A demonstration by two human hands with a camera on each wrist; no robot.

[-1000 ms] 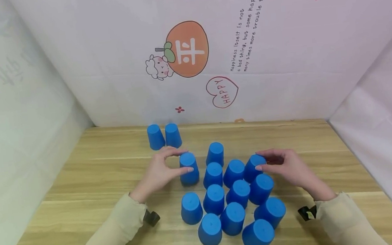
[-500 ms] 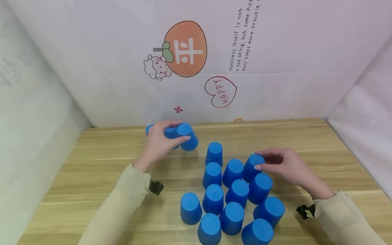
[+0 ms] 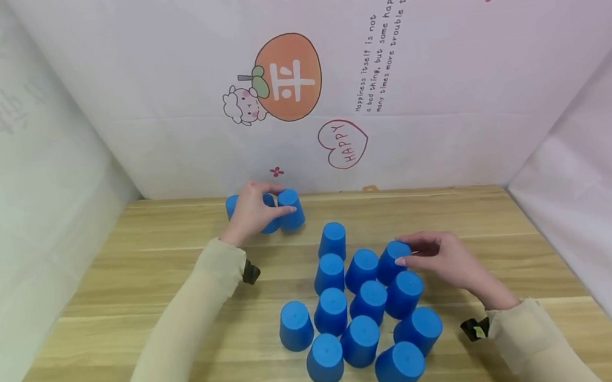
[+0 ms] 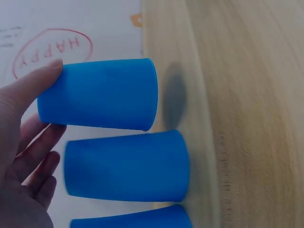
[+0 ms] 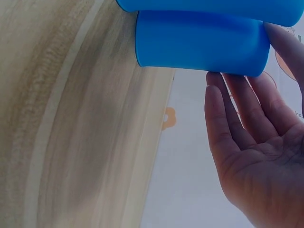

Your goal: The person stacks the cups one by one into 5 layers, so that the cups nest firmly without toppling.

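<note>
My left hand pinches an upside-down blue cup near its closed end, at the back of the wooden table. In the left wrist view this cup has its rim a little apart from its shadow, beside a second blue cup. Two upside-down cups stand partly hidden behind the left hand. My right hand holds another upside-down blue cup by its top, at the back right of a cluster. The right wrist view shows thumb and fingertips on either side of that cup.
Several more upside-down blue cups stand close together in the middle and front of the table. One cup is at the cluster's back, nearest the left hand's cup. A printed white sheet rises behind the table, with white sheets at both sides.
My left hand has carried its cup from the cluster's left side back to the row of two cups, then lowered it beside them. The right hand stays on its cup.
</note>
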